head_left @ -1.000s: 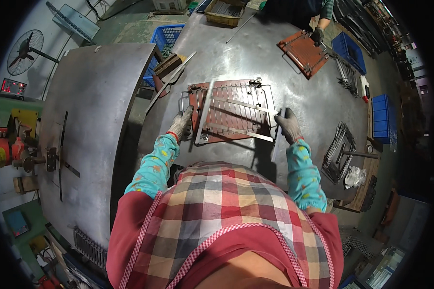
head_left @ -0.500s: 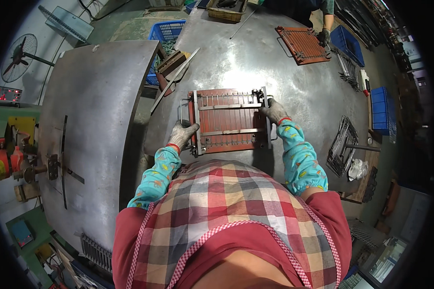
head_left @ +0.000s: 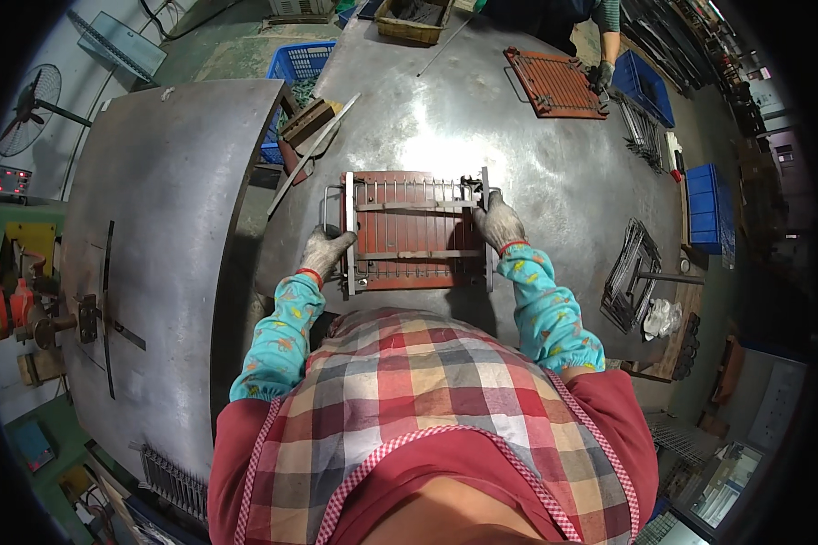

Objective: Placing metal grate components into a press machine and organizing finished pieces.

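Frame of flat metal bars (head_left: 415, 255), two long sides joined by two crosspieces, lies over a red-brown board (head_left: 415, 234) at the middle of the steel table (head_left: 554, 186), straight ahead of the wearer at twelve o'clock. Clock below centred on that board. Right hand (head_left: 500, 222), grey-gloved, at three: fingers closed round the frame's right side bar, above its midpoint. Left hand (head_left: 325, 250), gloved alike, just below nine: thumb against the left side bar, fingers partly hidden near the board's wire handle (head_left: 326, 207); cannot tell whether they grip. Second red-brown board (head_left: 556, 84) well apart between one and two, a co-worker's gloved hand (head_left: 602, 75) at its right edge. Wooden block (head_left: 307, 120) between ten and eleven; blue crate (head_left: 300, 64) beyond, at eleven. Stacked wire frames (head_left: 629, 277) between three and four, beside a crumpled white bag (head_left: 662, 320).
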`<state>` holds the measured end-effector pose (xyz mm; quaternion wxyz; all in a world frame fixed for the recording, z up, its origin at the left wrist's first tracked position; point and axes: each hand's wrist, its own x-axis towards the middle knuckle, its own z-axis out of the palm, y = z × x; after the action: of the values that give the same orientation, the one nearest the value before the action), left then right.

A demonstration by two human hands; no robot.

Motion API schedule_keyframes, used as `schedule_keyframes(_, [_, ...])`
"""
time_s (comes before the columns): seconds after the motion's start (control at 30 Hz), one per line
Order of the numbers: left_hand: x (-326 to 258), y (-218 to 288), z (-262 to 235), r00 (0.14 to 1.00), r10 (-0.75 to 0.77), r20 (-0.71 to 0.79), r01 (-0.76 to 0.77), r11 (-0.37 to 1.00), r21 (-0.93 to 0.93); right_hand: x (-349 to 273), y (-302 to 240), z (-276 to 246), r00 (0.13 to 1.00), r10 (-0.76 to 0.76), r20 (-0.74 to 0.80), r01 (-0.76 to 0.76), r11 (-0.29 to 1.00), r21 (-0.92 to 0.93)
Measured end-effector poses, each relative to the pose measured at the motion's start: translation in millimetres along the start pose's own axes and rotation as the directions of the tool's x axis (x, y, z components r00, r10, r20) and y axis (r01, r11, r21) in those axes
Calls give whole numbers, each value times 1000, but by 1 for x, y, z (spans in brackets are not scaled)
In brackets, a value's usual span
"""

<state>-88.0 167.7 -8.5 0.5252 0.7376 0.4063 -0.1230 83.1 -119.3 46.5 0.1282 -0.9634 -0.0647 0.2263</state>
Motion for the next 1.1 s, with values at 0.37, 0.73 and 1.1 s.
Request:
schedule_keyframes(0.37, [19, 38, 27, 990, 131, 59, -137, 984, 113, 194, 169, 181, 747, 663, 50, -659, 748, -74])
schedule_keyframes(0.73, [-1, -22, 24, 916, 119, -383, -17, 966, 259, 14, 19, 5, 995, -92, 30, 89, 992, 89])
schedule_keyframes(1.1, [-48, -29, 21, 958, -16, -286, 17, 1000, -1, 32, 65, 16, 983, -85, 160, -4, 872, 490])
